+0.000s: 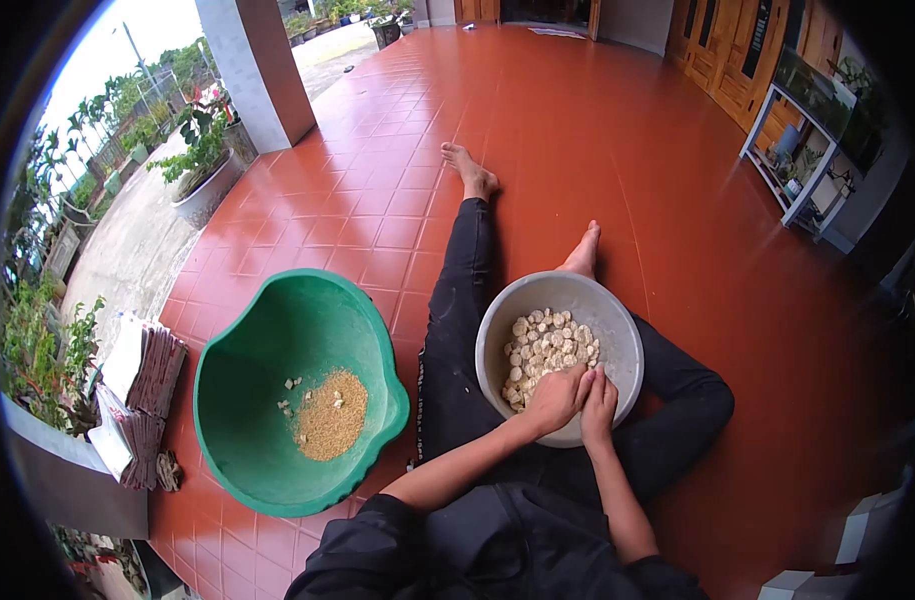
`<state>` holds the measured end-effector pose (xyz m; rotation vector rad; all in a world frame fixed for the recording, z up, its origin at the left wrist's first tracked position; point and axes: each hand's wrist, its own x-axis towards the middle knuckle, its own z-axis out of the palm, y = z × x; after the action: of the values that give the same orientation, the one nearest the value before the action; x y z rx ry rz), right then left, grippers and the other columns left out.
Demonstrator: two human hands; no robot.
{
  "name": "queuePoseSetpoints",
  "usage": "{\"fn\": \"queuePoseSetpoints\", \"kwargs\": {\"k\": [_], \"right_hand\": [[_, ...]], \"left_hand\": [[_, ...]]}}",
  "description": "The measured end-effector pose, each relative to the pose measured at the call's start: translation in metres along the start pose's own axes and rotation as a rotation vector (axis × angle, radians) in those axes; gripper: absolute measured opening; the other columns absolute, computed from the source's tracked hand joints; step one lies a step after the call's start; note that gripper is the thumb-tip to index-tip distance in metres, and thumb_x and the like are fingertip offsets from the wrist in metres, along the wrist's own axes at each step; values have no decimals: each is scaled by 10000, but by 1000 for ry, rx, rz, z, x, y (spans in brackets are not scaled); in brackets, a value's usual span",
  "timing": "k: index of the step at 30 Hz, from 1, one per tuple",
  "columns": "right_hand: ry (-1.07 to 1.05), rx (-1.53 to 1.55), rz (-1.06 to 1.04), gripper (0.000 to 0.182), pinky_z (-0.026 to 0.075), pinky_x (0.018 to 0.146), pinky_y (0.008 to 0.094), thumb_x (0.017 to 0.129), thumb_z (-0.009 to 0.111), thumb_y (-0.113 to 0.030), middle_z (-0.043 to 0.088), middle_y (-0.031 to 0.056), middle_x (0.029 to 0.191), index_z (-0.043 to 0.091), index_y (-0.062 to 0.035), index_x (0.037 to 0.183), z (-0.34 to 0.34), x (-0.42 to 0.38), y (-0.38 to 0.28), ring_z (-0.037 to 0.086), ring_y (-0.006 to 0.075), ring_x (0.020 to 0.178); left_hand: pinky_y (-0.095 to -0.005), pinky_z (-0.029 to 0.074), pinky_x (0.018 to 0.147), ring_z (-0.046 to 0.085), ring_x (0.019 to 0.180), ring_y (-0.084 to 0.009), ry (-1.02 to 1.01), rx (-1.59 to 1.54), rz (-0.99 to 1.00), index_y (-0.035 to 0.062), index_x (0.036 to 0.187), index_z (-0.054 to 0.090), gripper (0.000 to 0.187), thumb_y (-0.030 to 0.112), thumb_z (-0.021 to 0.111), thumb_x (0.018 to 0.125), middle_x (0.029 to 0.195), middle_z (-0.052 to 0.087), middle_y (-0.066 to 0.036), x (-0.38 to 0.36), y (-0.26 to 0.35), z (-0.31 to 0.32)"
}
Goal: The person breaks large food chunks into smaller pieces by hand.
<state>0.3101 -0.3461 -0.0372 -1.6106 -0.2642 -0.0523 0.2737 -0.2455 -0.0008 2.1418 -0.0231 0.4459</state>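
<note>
Both my hands are over the near right side of a grey basin (632, 350), which sits between my legs. Inside the basin lie many pale, round, flat pieces (537, 350), like dried slices. My left hand (557, 397) and my right hand (599, 405) meet with fingertips pinched together. Whatever they hold between them is hidden by the fingers. To the left on the floor stands a green basin (247, 390). It holds a heap of yellowish-brown grains (332, 415) with a few small white bits (285, 405) beside and on it.
Red tiled floor (557, 120) spreads ahead past my outstretched leg (462, 270). Stacked folded papers or sacks (142, 385) rest at the left edge near plants. A pillar (257, 70) rises at the upper left; a glass tank on a white stand (792, 150) is at the right.
</note>
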Motion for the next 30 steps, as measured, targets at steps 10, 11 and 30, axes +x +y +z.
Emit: {"fn": "queuePoseSetpoints", "kwargs": {"k": [10,11,30], "right_hand": [[-86,561,505,356,498,734,268,1023,404,-343,601,52,1039,561,-53,1159,-3,-11,19,580,130,940],[-67,586,602,360,506,717,278,1022,403,-348,603,52,1053,550,-65,1189,-2,-13,16,585,136,940],[-58,6,79,379,384,555,299,1018,418,-238,522,28,644,576,26,796,-13,6,13,464,96,618]], "left_hand": [[-418,484,558,580,642,-325,1,290,325,13,840,513,268,252,478,957,751,540,-152,-3,-35,10],[-407,489,559,583,648,-307,7,312,397,13,848,522,262,248,480,957,758,540,-144,-2,-37,11],[-291,493,611,626,681,-125,-194,-526,-100,-26,1014,590,193,-10,541,829,751,632,-102,2,-24,-9]]}}
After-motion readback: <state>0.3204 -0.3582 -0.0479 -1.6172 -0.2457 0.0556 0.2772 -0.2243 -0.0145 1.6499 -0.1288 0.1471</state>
